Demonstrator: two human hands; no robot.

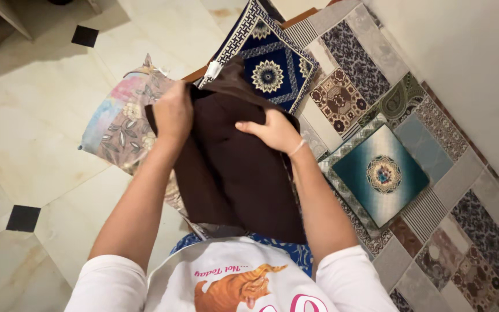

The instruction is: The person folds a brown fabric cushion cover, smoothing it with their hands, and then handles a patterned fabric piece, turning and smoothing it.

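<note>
From the head camera, the person is looking down at a dark brown cloth [232,167] that they are holding in front of their body, over the lap. The left hand [173,112] is gripping the cloth's upper left corner, fingers clenched around a gathered bit of fabric. The right hand [274,130] is pressing down on the upper right part, fingers curled over the edge and seemingly pinching it, though the fingertips are hidden in the fabric.

The cloth is looking partly folded: one flap is lying over the middle and the lower edge is hanging fairly square, while the top is bunching up between the two hands, so the upper part appears not yet smoothed or folded flat.

Beyond the cloth, a navy patterned cushion [270,63] is lying on a patchwork mat [434,173], a pastel floral cushion [119,118] is sitting on the marble floor [36,115] to the left, and a teal cushion [379,173] is lying to the right.
</note>
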